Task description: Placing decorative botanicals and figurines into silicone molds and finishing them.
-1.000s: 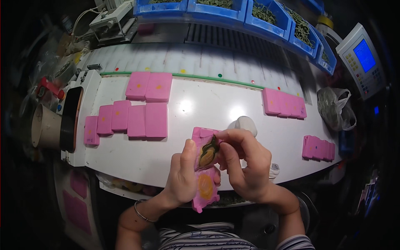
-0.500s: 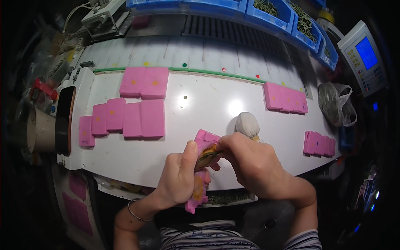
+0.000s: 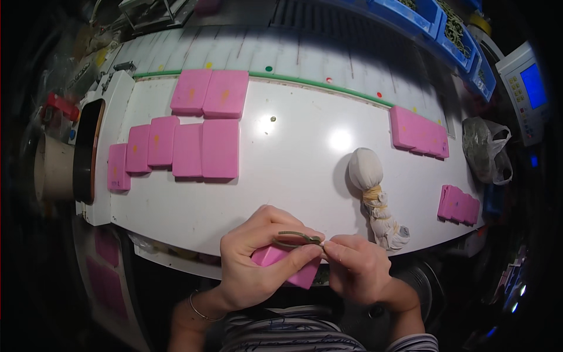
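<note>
A flat pink rectangular box point(image 3: 285, 265) sits in the grip of the left hand point(image 3: 255, 264), fingers clamped around it, at the near edge of the white counter point(image 3: 293, 158) and directly before the person's striped torso. Across the top of the box lies a thin olive-green strip point(image 3: 298, 238), bent and slender; its exact material cannot be told. The right hand point(image 3: 358, 267) meets the strip's right end, thumb and forefinger pinched together on it, touching the left hand's fingertips. A thin bracelet point(image 3: 199, 308) circles the left wrist.

Just right of the hands, on the counter, lies a white cloth pouch tied with yellowish cord point(image 3: 375, 196), its round head pointing away from the person. Further out, a row of pink rectangular boxes point(image 3: 176, 149) lies on the left half of the counter, with two more pink boxes point(image 3: 210, 92) behind them. Another pink group point(image 3: 417, 131) lies at the right rear, and a small pink stack point(image 3: 458, 205) at the right edge. A crumpled clear plastic bag point(image 3: 485, 149) hangs beyond that edge, and blue bins point(image 3: 437, 23) line the back.
</note>
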Demonstrator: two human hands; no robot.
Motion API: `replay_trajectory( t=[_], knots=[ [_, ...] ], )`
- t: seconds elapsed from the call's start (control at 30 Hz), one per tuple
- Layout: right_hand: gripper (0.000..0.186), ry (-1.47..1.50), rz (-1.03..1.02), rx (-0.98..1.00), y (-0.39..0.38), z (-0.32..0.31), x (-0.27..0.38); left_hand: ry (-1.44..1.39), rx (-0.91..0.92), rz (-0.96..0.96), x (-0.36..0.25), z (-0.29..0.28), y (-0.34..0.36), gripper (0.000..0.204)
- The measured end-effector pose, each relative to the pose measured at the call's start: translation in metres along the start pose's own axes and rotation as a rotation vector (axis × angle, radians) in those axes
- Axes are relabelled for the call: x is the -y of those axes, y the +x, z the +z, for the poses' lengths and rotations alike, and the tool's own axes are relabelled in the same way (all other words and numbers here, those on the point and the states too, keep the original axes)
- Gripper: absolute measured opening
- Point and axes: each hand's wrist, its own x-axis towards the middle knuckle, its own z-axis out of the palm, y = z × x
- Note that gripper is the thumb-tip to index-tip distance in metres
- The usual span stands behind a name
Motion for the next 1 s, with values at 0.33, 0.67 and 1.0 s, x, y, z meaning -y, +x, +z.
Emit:
replay_trajectory(
  t=[0.33, 0.67, 1.0],
  knots=[
    [0.011, 0.803, 0.783, 0.081, -0.002, -0.021, -0.003, 0.445, -0.071, 0.280, 0.003, 0.005, 0.001, 0.029],
    [0.017, 0.603, 0.770, 0.211, 0.004, -0.022, -0.002, 0.540, -0.111, 0.308, 0.003, 0.002, 0.001, 0.031],
    [0.010, 1.253, 0.804, 0.086, 0.010, -0.023, -0.010, 0.608, -0.141, 0.327, -0.007, -0.005, 0.002, 0.031]
  ],
)
